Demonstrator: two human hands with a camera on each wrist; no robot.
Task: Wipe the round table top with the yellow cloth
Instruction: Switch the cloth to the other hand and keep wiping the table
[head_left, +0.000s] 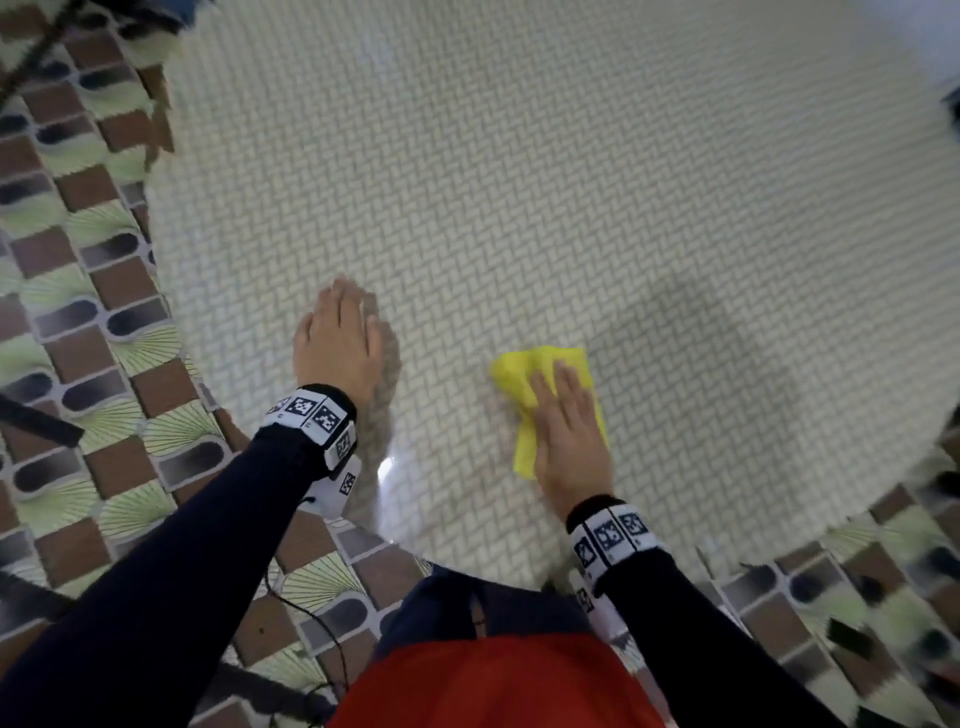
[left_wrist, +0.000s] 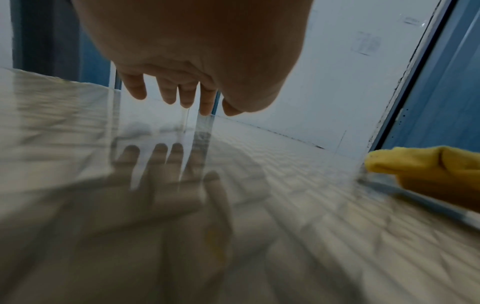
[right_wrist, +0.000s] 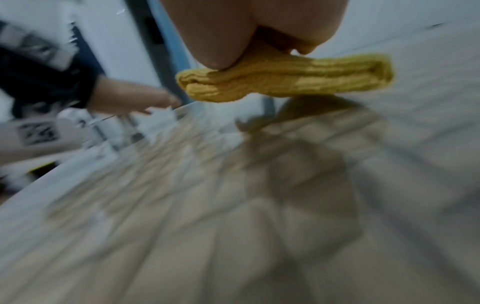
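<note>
While the right hand (head_left: 569, 436) presses the yellow cloth (head_left: 524, 374) flat near the round table top's (head_left: 571, 182) near edge, long axis running away; left hand (head_left: 337, 338) hovers released beside.

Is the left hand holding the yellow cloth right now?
No, the left hand hovers flat and bare above the table top, while the right hand presses the yellow cloth.

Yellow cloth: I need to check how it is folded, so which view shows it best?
The right wrist view: the yellow cloth shows its stacked folds edge-on under the right hand. The head view shows it from above, partly covered; the left wrist view catches only one end.
</note>
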